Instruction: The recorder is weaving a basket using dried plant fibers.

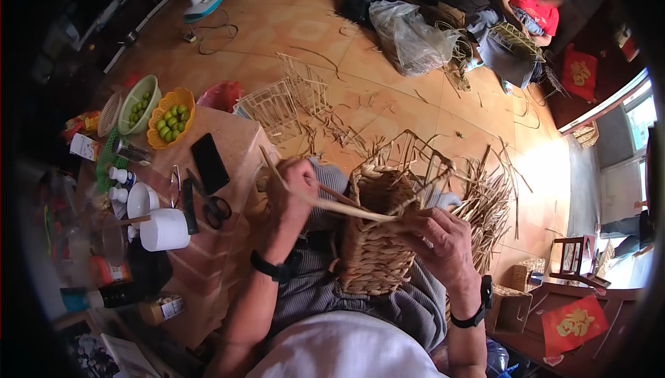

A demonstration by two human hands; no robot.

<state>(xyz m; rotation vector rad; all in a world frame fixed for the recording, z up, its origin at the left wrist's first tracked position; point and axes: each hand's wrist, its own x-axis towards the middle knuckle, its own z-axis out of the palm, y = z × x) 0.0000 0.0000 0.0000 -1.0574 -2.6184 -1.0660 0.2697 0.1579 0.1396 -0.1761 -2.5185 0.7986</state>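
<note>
A woven rectangular basket (374,253) of dried plant strands stands upright on my lap, with bare frame bars above its woven wall. My left hand (296,187) is closed on a long pale strand (346,207) to the left of the basket, the loose end poking up past the fist. The strand runs across the basket to my right hand (436,236), whose fingers pinch it against the near right part of the rim. Loose dried strands (485,212) lie heaped just right of the basket.
At left, a low table (239,142) holds fruit bowls (172,118), scissors (213,205), a phone (210,163) and white containers (164,229). Wire frames (273,108) lie on the floor ahead. A person in red (526,7) works beside plastic bags (409,35). Baskets (512,298) and furniture stand at right.
</note>
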